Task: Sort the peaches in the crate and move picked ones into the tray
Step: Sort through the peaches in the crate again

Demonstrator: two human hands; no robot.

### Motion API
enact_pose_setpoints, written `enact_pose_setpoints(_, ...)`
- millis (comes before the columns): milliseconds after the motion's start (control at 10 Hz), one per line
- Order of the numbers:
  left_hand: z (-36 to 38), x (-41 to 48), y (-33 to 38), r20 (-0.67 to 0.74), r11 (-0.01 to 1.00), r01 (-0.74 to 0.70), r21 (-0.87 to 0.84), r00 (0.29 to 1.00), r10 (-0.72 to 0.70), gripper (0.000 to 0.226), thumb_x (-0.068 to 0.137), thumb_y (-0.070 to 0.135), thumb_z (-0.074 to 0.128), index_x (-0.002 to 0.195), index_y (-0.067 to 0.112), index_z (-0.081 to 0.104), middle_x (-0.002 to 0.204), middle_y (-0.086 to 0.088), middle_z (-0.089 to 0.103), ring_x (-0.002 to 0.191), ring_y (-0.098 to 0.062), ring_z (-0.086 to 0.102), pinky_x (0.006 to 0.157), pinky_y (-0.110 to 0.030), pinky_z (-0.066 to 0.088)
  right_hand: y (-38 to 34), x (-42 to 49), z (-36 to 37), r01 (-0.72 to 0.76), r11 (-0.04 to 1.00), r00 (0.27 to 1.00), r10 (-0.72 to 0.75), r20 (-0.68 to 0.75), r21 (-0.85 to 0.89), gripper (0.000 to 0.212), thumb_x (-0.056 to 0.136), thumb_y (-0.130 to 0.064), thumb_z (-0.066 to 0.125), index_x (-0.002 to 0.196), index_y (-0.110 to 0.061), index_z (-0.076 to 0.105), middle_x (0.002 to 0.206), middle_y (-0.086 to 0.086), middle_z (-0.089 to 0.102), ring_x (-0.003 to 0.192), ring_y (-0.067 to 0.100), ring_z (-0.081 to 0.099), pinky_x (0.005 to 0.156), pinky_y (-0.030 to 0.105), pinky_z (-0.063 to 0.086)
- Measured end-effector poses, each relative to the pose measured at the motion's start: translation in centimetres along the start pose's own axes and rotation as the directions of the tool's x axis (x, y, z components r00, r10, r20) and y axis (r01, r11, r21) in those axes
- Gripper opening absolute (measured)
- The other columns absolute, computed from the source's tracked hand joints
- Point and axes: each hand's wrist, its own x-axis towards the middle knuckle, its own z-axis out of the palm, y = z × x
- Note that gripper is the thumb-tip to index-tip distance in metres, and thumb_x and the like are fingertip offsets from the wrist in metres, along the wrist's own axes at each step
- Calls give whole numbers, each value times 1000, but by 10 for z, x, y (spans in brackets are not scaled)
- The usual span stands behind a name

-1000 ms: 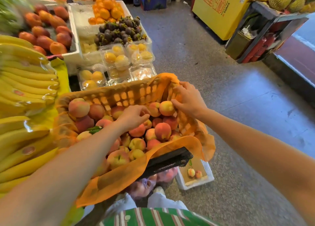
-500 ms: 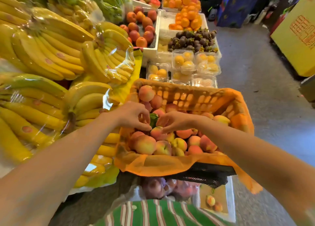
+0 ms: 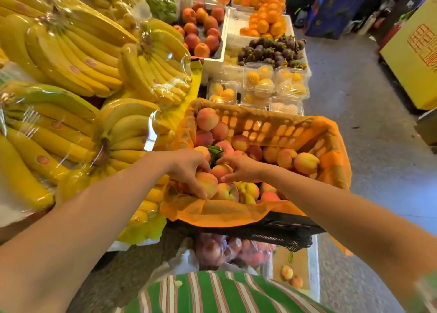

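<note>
Where the hands meet: at the near left of the crate (image 3: pixel 272 128), just under a green leaf (image 3: pixel 215 153), fingertips almost touching.
Left hand (image 3: pixel 189 171): fingers and thumb curled round the left peach (image 3: pixel 207 182), which lies on the heap close to the near rim.
Right hand (image 3: pixel 238 168): fingers above and thumb below, pinching the right peach (image 3: pixel 221 171), which touches the left peach.
Crate: lined with orange netting (image 3: pixel 224 211) that spills over the near rim; more peaches are heaped along the left wall and in the right corner.
Tray (image 3: pixel 313 265): white, on the floor below the crate's near right corner, with two peaches (image 3: pixel 286 272) in it.
Change, right hand: a second ago it was at the crate's right wall with a peach; half a second ago it was already beside the left hand, as now.
Change, left hand: it has stayed in the heap, now a little nearer the rim.
Change, tray: the same two peaches as before.
Surroundings: wrapped bananas (image 3: pixel 71 52) to the left, clear boxes (image 3: pixel 259 81) of yellow fruit beyond the crate, a bag of peaches (image 3: pixel 212 251) under it.
</note>
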Motion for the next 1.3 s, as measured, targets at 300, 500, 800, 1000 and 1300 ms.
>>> enact_pose_setpoints(300, -9, -11, -4, -119, 803, 11, -595, 988, -102, 59, 61, 51, 83, 114, 33, 63, 108, 7, 62, 98, -13, 59, 76, -28, 52, 5, -16, -8, -10, 960, 1000, 2, 29, 281, 42, 87, -33, 68, 125, -32, 48, 108, 2, 53, 97, 20, 55, 79, 32, 51)
enact_pose_setpoints(500, -20, -3, 4, -105, 425, -66, -903, 992, -69, 48, 70, 34, 77, 114, 19, 65, 114, -11, 67, 102, -21, 63, 85, -35, 51, 26, -54, -50, -96, 703, 992, 8, 127, 705, 42, 96, -34, 53, 135, -20, 43, 129, 14, 53, 110, 27, 59, 91, 37, 51)
enact_pose_setpoints(800, -34, 42, 40, -72, -123, -79, -989, 996, -58, 19, 80, 33, 53, 78, 16, 62, 70, -6, 54, 67, -19, 55, 59, -28, 51, 50, -94, -61, -201, 315, 980, 63, 191, 928, 52, 95, -55, 33, 128, -19, 51, 122, 18, 56, 103, 27, 60, 98, 39, 42)
enact_pose_setpoints(1000, -40, 69, 57, -59, -45, -65, -997, 990, -125, 81, 44, 46, 76, 113, 9, 56, 97, -9, 64, 86, -25, 64, 62, -31, 53, 71, -105, -66, -150, 297, 989, 64, 137, 943, 52, 92, -49, 50, 136, -21, 46, 146, 14, 46, 134, 37, 41, 115, 53, 27)
enact_pose_setpoints(1300, -49, 88, 55, -34, -206, -36, -978, 999, -11, 49, 91, 46, 49, 118, 6, 56, 106, -21, 69, 97, -32, 68, 61, -28, 55, 92, -121, -86, -92, 356, 981, 190, 24, 930, 49, 87, -34, 60, 133, -23, 48, 129, 10, 48, 108, 25, 46, 83, 27, 49)
